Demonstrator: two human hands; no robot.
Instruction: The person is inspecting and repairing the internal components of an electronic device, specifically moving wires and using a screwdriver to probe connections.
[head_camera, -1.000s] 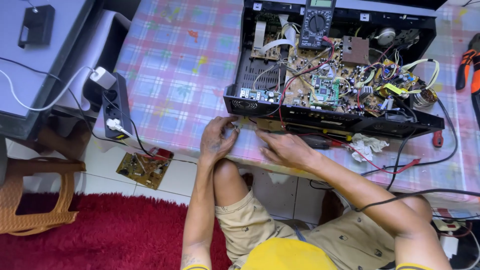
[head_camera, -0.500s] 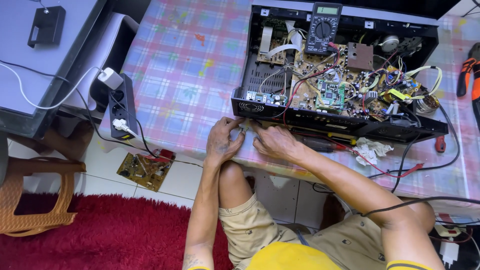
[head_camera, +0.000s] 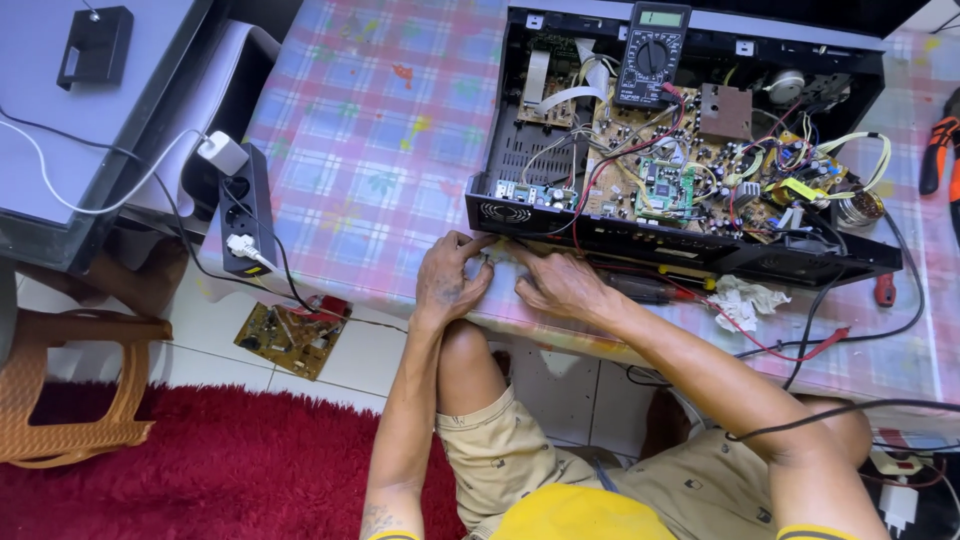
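Observation:
An opened black electronics chassis (head_camera: 620, 235) full of circuit boards and wires lies on the checked tablecloth (head_camera: 380, 130). My left hand (head_camera: 452, 282) and my right hand (head_camera: 560, 285) meet at the table's front edge, just below the chassis's front left corner. Their fingertips pinch a small pale part (head_camera: 497, 254) between them; most of it is hidden by the fingers. My bare knee sits under the hands.
A black multimeter (head_camera: 650, 55) rests on the chassis, its red lead trailing to the right. A screwdriver (head_camera: 660, 290) and crumpled tissue (head_camera: 745, 300) lie right of my hands. A power strip (head_camera: 245, 215), loose circuit board (head_camera: 290, 338), red rug and wicker stool (head_camera: 70, 390) are at left.
My hands have drawn closer together at the table edge. The tan strip seen between them earlier is now mostly covered by my fingers. The view has shifted slightly.

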